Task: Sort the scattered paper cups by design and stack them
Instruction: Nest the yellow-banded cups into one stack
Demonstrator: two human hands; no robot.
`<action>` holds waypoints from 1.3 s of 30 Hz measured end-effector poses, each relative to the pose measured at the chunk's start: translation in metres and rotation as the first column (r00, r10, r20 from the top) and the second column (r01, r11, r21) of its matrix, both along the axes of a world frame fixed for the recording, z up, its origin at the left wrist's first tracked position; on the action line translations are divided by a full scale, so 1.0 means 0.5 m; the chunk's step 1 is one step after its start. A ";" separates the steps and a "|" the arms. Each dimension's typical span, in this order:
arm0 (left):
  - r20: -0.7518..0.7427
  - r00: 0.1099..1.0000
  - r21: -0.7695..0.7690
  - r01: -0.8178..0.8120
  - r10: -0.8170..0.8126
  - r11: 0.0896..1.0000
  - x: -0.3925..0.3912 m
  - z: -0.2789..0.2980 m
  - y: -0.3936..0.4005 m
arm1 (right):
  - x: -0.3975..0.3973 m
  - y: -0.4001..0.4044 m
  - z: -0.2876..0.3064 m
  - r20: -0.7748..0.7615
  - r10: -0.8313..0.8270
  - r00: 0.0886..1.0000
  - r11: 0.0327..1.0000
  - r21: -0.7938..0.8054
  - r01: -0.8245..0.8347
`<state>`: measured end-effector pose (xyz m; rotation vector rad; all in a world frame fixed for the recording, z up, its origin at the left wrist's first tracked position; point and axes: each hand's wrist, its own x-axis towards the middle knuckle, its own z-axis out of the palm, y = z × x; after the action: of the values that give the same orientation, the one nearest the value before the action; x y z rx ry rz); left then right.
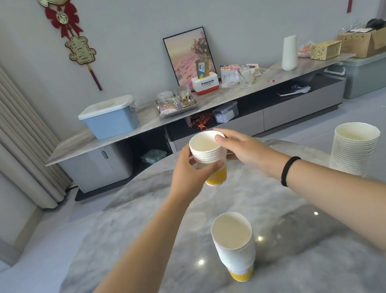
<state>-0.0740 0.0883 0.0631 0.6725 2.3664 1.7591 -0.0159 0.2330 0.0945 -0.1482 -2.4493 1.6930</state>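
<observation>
1. I see my left hand (191, 171) wrapped around the side of a short stack of cups (209, 156), fingers closed on it, and it appears lifted above the marble table (148, 227).
2. My right hand (244, 151) rests on the same stack from the other side, thumb tip on the top rim – it is closed lightly on the upper cups.
3. Beyond the grip the table's rounded far edge falls away to bare floor; below and to the left of the grip the tabletop is open.
4. Nearer me than the grip stands a second stack (236, 247), well apart.
5. Off to the right of the grip, by the table edge, rises a tall white stack (353, 148) – also well apart.
6. The held stack shows white rims and a ribbed yellow base; the near stack matches.
</observation>
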 end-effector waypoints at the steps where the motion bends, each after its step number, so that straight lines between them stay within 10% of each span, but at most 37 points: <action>1: -0.015 1.000 0.011 0.003 -0.003 1.000 0.013 0.014 -0.007 | 0.019 -0.007 0.016 -0.010 0.016 1.000 1.000 -0.009 -0.016; 21: 0.033 0.999 0.026 0.028 -0.029 0.999 0.206 -0.026 -0.074 | 0.209 -0.080 -0.022 -0.065 -0.022 0.998 0.999 -0.049 0.019; 39: 0.362 0.914 -0.032 0.207 -0.181 0.978 0.260 -0.079 -0.077 | 0.256 -0.068 -0.134 0.295 0.024 0.955 0.950 -0.305 0.070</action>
<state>0.0561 0.0499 0.0237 0.5051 2.0302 1.5534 0.1121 0.1991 0.0276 -0.5023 -2.3334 2.1787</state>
